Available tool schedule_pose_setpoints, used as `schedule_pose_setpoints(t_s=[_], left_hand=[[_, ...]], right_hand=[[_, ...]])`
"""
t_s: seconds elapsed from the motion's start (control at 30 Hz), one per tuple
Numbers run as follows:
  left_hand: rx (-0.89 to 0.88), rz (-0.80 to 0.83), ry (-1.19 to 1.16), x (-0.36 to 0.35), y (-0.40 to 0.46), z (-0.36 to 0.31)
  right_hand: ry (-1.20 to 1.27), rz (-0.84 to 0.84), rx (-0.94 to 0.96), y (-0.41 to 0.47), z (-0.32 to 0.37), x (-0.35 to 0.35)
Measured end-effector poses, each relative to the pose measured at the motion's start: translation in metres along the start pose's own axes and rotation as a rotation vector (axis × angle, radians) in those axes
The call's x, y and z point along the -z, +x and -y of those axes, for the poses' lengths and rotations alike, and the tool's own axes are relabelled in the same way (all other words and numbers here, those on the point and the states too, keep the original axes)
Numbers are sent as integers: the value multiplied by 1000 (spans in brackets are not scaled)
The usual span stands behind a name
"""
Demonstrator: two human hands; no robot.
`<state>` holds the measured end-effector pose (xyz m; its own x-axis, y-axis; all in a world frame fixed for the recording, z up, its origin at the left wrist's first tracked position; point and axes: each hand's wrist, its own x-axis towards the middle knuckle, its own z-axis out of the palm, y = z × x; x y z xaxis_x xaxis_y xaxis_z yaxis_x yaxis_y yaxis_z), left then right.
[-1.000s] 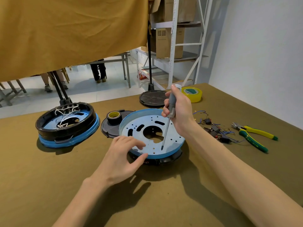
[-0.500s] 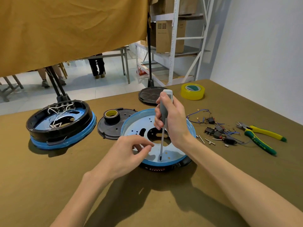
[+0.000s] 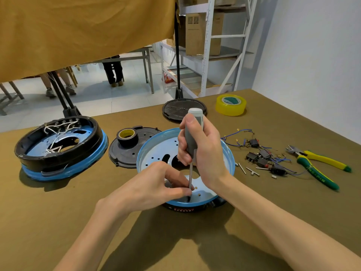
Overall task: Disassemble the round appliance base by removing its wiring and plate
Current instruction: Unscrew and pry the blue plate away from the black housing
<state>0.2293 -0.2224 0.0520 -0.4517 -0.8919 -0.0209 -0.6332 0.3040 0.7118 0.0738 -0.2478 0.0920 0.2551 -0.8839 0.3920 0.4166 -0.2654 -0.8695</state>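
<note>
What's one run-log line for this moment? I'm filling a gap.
step: unscrewing plate | right hand: grips grey-handled screwdriver | left hand: pinches its shaft | tip: on round blue metal plate, near edge

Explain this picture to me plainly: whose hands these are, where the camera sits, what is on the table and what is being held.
No machine here: a person works bare-handed, filmed by a camera on their own head, looking down. The right hand grips a grey screwdriver, upright, tip down on the blue plate of the round base. The left hand pinches its shaft near the tip. On the table lie a second base with white wires, two black discs, black tape, yellow tape, loose switches with wires, and yellow-green pliers.
</note>
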Motion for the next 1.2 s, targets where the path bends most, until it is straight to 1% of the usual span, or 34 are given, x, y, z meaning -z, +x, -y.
schedule_pose_setpoints(t_s=[0.1,0.2,0.27,0.33,0.4,0.47,0.5,0.57,0.63,0.73,0.87,0.9,0.93,0.97,1.0,1.1,1.13,1.17,1.2], left_hand=[[-12,19,-22,1,0,1],[-31,53,-45,2,-2,1],[-31,67,-50,2,-3,0],[-19,67,-47,3,-3,-1],[-10,74,-38,3,-3,-2],[-18,79,-38,2,-3,-6],[-31,78,-50,2,-3,-7],[-68,80,-103,5,-4,-7],[-98,82,-173,5,-4,-8],[-85,95,-284,-4,-3,-11],[-104,48,-353,-12,-2,-10],[-104,33,-362,-13,-2,-9],[-99,16,-363,-14,-2,-9],[-88,-3,-357,-16,-2,-8],[-74,-23,-347,-17,-2,-8],[-51,-64,-318,-19,-1,-8],[-54,-73,-298,-19,0,-8],[-60,-80,-278,-20,0,-9],[-67,-90,-264,-20,-1,-9]], right_hand=[[-48,22,11,-2,2,0],[-144,68,98,-5,8,1],[-198,108,116,-6,12,0],[-219,98,79,-7,14,-3],[-220,52,31,-5,16,-7],[-177,30,-43,-2,18,-8],[-147,47,-84,0,20,-8],[-79,151,-151,3,24,-5],[-41,303,-194,5,27,-1],[-7,485,-265,8,27,4],[160,718,-418,15,31,12],[183,755,-448,16,33,13],[176,746,-456,17,33,13],[130,677,-438,18,33,13],[59,547,-392,18,33,12],[-175,44,-178,5,25,4],[-242,-81,-97,-1,21,1],[-275,-152,-22,-6,18,-2],[-262,-159,20,-10,18,-5]])
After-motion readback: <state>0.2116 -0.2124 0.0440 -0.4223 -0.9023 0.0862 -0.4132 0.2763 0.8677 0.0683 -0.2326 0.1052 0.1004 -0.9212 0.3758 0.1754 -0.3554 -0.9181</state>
